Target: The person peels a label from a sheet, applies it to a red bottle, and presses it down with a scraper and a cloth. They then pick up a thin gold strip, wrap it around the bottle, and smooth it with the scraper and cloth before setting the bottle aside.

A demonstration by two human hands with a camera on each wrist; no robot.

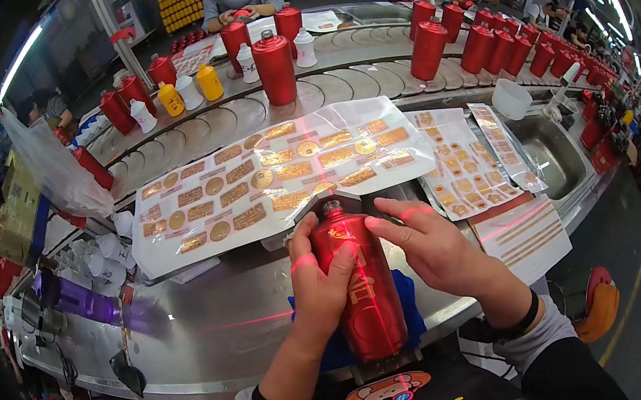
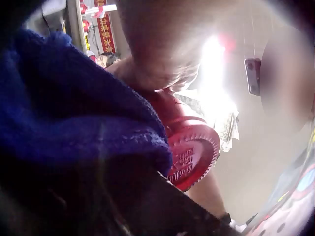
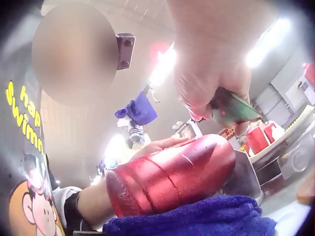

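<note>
A red bottle (image 1: 360, 293) with gold lettering lies tilted on a blue cloth (image 1: 413, 299), its neck pointing away from me. My left hand (image 1: 319, 274) grips its upper left side, thumb across the front. Beside the bottle's right shoulder is my right hand (image 1: 443, 253), with fingers extended and spread near the neck. Red laser lines cross the bottle and both hands. In the left wrist view the embossed base (image 2: 192, 160) shows beyond the cloth. A greenish patch (image 3: 234, 110) shows between the right hand's fingers in the right wrist view; I cannot tell whether they hold it.
Behind the bottle lies a large sheet of gold stickers (image 1: 214, 186), with smaller sticker sheets (image 1: 457, 162) to its right. A conveyor (image 1: 189, 139) carries red bottles and small white and yellow ones. A sink (image 1: 554, 152) is at right, a purple flask (image 1: 73, 296) at left. People sit opposite.
</note>
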